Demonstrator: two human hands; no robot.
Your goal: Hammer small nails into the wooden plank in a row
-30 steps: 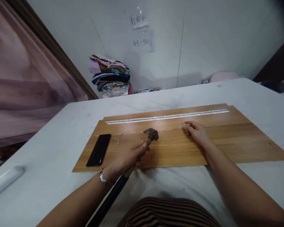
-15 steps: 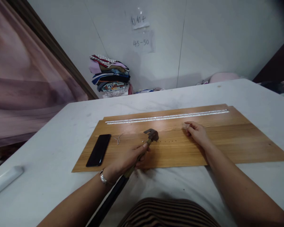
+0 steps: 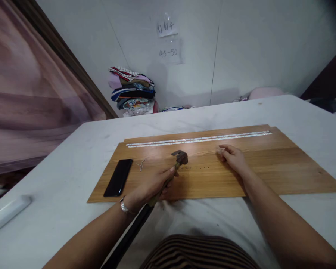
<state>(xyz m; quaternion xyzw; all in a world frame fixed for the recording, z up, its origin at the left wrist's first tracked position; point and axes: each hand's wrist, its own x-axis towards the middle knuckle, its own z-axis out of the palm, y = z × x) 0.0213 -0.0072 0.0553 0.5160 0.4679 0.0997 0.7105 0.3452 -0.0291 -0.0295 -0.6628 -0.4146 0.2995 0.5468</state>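
Note:
My left hand (image 3: 154, 185) is wrapped round the shaft of a claw hammer (image 3: 181, 157), close below its rusty head. The dark handle runs down toward my body, and the head is over the wooden board (image 3: 257, 164). On the board, a row of small dark nail heads or holes (image 3: 200, 167) stretches to the right of the hammer. My right hand (image 3: 235, 158) rests on the board farther right, fingers curled and pinched beside something small, pale and see-through (image 3: 220, 150). Several loose nails (image 3: 140, 165) lie to the left of the hammer.
A black phone (image 3: 118, 178) lies on the board's left end. Two white marked strips (image 3: 198, 139) run along its far side. The board lies on a white-covered table (image 3: 61, 164). A white roll (image 3: 9, 213) is at the left, and folded clothes (image 3: 133, 89) are stacked by the wall.
The hammer head has shifted very slightly upward with my left hand, and the view has moved a little. My right hand stays in the same place on the board.

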